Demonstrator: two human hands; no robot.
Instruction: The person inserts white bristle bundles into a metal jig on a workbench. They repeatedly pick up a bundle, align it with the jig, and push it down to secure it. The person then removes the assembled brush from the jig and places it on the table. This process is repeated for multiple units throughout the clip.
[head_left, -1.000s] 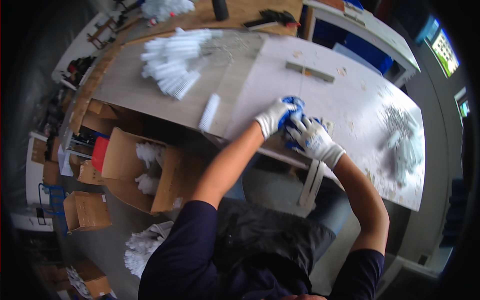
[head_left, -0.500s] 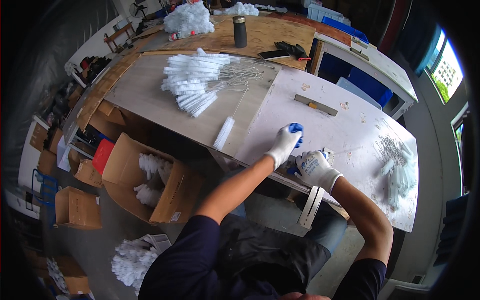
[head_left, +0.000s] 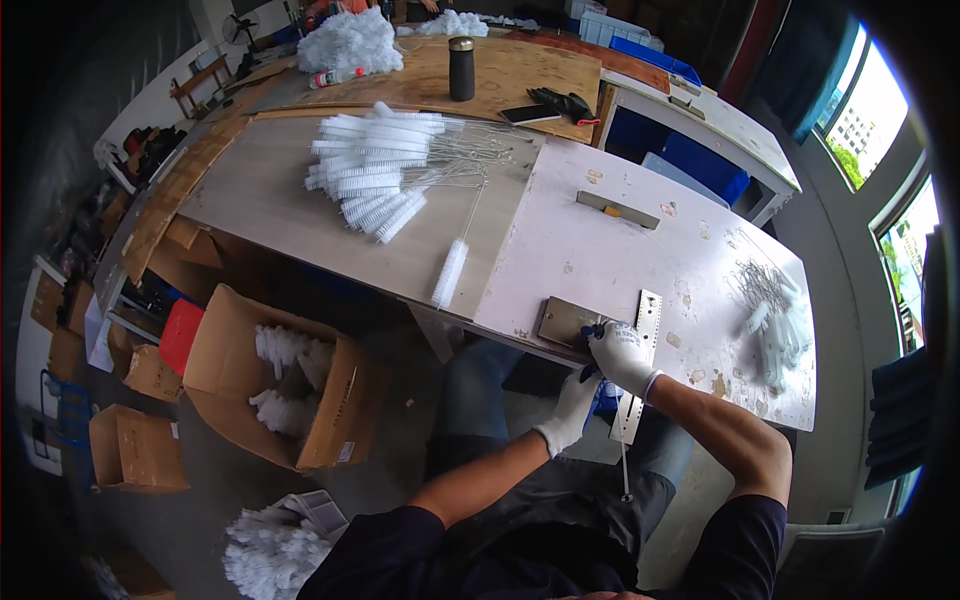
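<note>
My left hand (head_left: 570, 412), in a white glove with blue palm, is closed just below the table's front edge. A thin metal wire (head_left: 624, 468) with a looped end slopes down from its fingers; the wire's upper part is hidden. Right above, my gloved right hand (head_left: 624, 360) has its fingers bent together at a flat metal block (head_left: 566, 322) on the table edge, and what they grip is hidden. Beside it a perforated metal strip (head_left: 648, 312) runs across the edge. One white bristle brush (head_left: 452, 272) with a long wire handle lies apart at the left.
White brushes (head_left: 370, 165) with wire handles are piled on the grey board. Looped wires and clear tubes (head_left: 775, 330) lie at the right. A metal bar (head_left: 618, 210) lies mid-table. A black tumbler (head_left: 461, 70) stands behind. Cardboard boxes (head_left: 345, 400) stand on the floor at left.
My left hand has come down from above the table to below its front edge, beside the right hand. The looped wire and metal block now show. My view has shifted slightly.
</note>
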